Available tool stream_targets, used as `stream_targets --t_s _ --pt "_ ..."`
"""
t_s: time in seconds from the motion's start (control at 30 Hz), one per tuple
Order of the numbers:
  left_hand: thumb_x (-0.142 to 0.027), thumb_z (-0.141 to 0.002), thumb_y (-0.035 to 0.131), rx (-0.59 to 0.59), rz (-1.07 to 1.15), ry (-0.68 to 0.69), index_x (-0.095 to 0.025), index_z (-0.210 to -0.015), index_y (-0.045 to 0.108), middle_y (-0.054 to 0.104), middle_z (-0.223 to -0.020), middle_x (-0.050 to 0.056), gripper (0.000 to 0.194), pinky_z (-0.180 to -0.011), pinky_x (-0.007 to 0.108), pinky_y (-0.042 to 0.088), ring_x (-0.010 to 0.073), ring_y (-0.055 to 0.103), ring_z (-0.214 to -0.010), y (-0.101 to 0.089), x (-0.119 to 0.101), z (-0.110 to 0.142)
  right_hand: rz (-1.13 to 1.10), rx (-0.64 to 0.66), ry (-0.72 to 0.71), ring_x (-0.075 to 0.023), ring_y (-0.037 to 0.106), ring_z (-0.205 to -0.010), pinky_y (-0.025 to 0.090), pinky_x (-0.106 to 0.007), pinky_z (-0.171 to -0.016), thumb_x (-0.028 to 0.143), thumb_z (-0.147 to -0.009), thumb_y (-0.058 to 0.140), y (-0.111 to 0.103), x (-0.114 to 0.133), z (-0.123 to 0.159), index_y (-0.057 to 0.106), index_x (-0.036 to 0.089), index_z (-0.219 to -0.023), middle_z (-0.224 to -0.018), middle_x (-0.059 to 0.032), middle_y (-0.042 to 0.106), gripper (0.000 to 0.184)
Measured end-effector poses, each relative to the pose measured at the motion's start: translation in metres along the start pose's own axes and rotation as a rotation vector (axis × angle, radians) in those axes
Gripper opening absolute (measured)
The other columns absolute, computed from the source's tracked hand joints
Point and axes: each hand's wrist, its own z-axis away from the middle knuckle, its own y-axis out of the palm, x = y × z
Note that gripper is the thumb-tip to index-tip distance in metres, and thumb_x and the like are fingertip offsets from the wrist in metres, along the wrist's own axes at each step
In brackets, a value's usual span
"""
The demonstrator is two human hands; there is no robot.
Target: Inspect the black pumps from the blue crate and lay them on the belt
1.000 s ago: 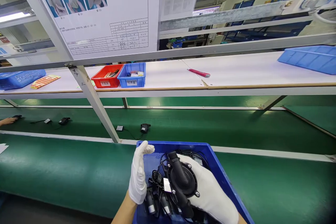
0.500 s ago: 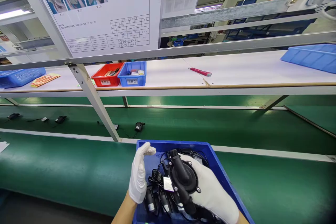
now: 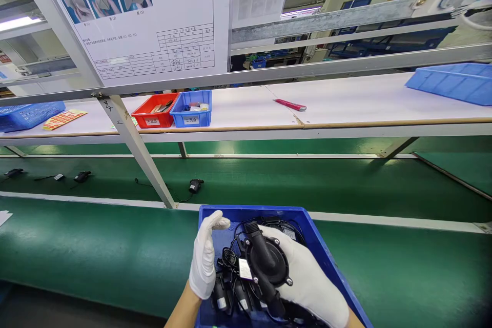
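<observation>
My right hand [image 3: 307,277], in a white glove, grips a black pump [image 3: 268,261] with a round screwed cover and pipe stubs. The pump is held above a blue bin [image 3: 253,210]; my right fingers are largely hidden behind it. A white label [image 3: 245,269] shows beside the pump's left side. Inside the bin lie several more black pumps [image 3: 241,294] with thin black cables. My left hand [image 3: 203,256], also gloved in white, is at the bin's left side, its fingers extended and slightly bent, with nothing in it.
Beyond the green work surface [image 3: 96,251], a green belt [image 3: 307,179] carries several black pumps [image 3: 196,185]. A slanted metal post [image 3: 138,151] stands left of the bin. On the white shelf sit a red box [image 3: 156,111], a blue box [image 3: 191,108] and a red-handled knife [image 3: 290,105].
The pumps on the belt have shifted left. The whole view has shifted slightly. Both hands and the held pump stay almost in place.
</observation>
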Motion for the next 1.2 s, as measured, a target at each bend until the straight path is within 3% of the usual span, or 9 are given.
stream_targets --t_s 0.63,1.0,1.2 --pt "-0.058 -0.105 0.028 0.011 0.008 -0.032 -0.024 -0.145 0.055 0.065 -0.121 0.010 0.058 -0.110 0.049 0.043 0.0292 0.060 -0.116 0.001 0.006 0.004 -0.090 0.018 0.058 -0.0328 0.076 -0.103 0.061 -0.047 -0.098 0.031 -0.070 0.072 0.002 -0.002 0.001 0.072 0.019 -0.123 -0.122 -0.0143 0.077 0.055" --pt "-0.055 -0.106 0.030 0.004 0.008 -0.059 -0.025 -0.141 0.059 0.068 -0.119 0.009 0.055 -0.109 0.046 0.043 0.0281 0.062 -0.115 0.002 0.005 0.005 -0.101 0.033 0.084 -0.0344 0.075 -0.109 0.060 -0.049 -0.100 0.031 -0.071 0.072 0.005 -0.007 0.001 0.071 0.020 -0.126 -0.125 -0.0141 0.076 0.057" --pt "-0.054 -0.107 0.030 0.013 0.010 -0.065 -0.024 -0.140 0.059 0.068 -0.116 0.008 0.053 -0.107 0.045 0.045 0.0271 0.062 -0.113 0.002 0.002 0.005 -0.285 0.066 0.142 -0.0370 0.074 -0.110 0.061 -0.049 -0.097 0.039 -0.070 0.075 0.002 -0.014 0.005 0.071 0.018 -0.124 -0.121 -0.0162 0.077 0.059"
